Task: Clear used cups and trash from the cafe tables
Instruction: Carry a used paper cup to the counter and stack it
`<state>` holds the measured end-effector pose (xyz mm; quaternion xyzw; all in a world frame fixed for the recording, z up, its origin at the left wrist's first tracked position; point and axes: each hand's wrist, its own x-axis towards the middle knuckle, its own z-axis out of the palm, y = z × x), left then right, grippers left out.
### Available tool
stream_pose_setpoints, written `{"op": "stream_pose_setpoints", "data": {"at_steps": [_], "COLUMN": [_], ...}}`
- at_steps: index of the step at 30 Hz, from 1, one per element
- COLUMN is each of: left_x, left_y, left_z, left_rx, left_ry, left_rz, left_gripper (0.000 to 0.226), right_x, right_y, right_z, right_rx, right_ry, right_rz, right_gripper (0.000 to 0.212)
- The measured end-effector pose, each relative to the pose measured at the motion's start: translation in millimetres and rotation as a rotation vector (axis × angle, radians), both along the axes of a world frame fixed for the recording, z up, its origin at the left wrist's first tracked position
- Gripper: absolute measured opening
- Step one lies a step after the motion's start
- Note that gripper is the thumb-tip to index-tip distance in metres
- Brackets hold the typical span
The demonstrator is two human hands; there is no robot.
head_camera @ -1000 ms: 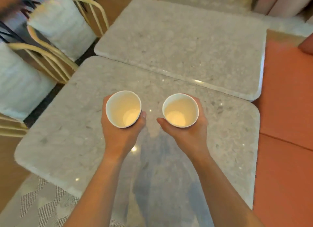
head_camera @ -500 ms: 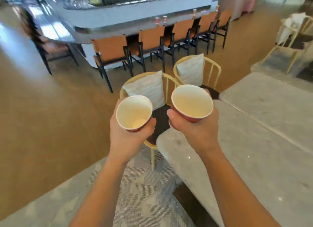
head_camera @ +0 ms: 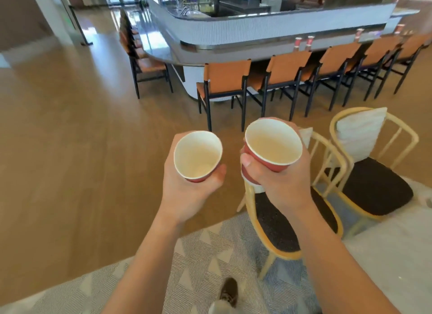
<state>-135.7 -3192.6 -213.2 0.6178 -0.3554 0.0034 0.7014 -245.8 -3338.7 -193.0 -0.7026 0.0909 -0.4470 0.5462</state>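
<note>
Red paper outside, white inside: two cups, mouths open toward the camera. Left cup (head_camera: pixel 197 155) gripped in left hand (head_camera: pixel 187 189), fingers curled round the far wall, thumb pressed against the side nearest the other cup. Right cup (head_camera: pixel 272 145) gripped in right hand (head_camera: pixel 278 185), held slightly higher, thumb laid across the near wall, remaining fingers wrapped behind and mostly hidden. Cups side by side, close, not touching, both carried in mid-air, off any table. Wood floor (head_camera: pixel 70 126) beneath left cup; patterned rug (head_camera: pixel 210 255) under both forearms. Wicker chairs (head_camera: pixel 292 220), dark seats, below and right of right hand. Pale table (head_camera: pixel 385 255) edge at lower right. Shoe (head_camera: pixel 229 290) on rug at bottom. Beyond: curved counter (head_camera: pixel 268 28), orange chairs (head_camera: pixel 224 79) in a row along it.
</note>
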Motion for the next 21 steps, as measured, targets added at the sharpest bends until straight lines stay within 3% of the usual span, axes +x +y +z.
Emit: {"op": "stream_pose_setpoints", "data": {"at_steps": [10, 21], "left_x": [213, 448], "left_y": [-67, -182], "left_z": [43, 3], "left_rx": [0.033, 0.005], "left_ry": [-0.020, -0.008], "left_rz": [0.116, 0.006], "left_gripper": [0.055, 0.066], "right_x": [229, 439], "right_y": [-79, -187], "right_z": [28, 1], "right_rx": [0.045, 0.033], "right_ry": [0.029, 0.152], "right_rz": [0.034, -0.056], "right_gripper": [0.066, 0.085]}}
